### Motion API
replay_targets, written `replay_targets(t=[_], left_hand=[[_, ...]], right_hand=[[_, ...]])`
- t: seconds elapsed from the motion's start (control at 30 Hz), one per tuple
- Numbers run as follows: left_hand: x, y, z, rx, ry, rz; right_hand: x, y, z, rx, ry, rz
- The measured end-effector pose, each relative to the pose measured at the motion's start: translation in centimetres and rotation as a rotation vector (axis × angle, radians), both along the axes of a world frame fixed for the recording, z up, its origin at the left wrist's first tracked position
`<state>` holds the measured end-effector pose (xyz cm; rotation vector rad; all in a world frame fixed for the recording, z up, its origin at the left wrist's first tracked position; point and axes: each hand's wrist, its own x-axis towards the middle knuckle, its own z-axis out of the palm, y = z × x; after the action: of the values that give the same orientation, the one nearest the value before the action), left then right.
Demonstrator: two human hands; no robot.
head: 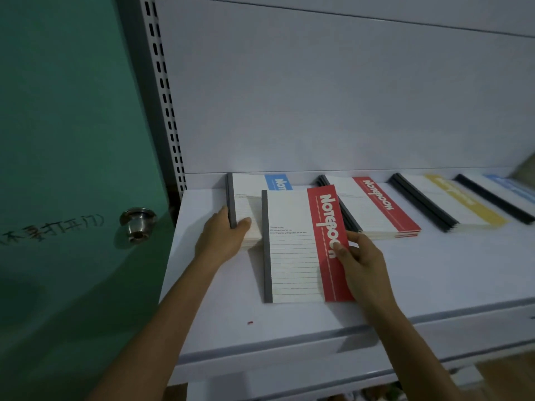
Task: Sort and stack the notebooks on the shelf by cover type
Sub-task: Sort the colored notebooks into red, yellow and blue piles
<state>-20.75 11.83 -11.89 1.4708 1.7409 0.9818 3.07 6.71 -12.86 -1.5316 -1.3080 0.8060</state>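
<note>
The white shelf [434, 279] fills the view, with a green door [72, 140] at nine o'clock. Along the back of the shelf lie four piles: a blue-banded stack [249, 192] at eleven o'clock, then a red-banded stack [379, 209], a yellow-banded stack [451, 204] and a far blue stack [503, 192] out toward three. At the centre, a loose red notebook [292, 247] overlaps the blue-banded stack. The right hand [359, 259] pinches its red edge, thumb on the cover. The left hand [223, 235] grips the blue-banded stack's grey spine, thumb on top. The step appears to be pulling a misfiled red notebook off the blue pile. Next, it likely has to travel toward two o'clock and be squared onto the red-banded stack.
</note>
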Motion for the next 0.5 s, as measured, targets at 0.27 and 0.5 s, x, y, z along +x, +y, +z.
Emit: replay_targets(t=[0.27, 0.5], left_hand=[[0.8, -3.0, 2.9, 0.304, 0.453, 0.251], [2.6, -5.5, 5.0, 0.681, 0.240, 0.188]], right_hand=[[0.1, -0.3, 0.0, 0.019, 0.096, 0.019], [3.2, 0.6, 1.9, 0.057, 0.348, -0.112]])
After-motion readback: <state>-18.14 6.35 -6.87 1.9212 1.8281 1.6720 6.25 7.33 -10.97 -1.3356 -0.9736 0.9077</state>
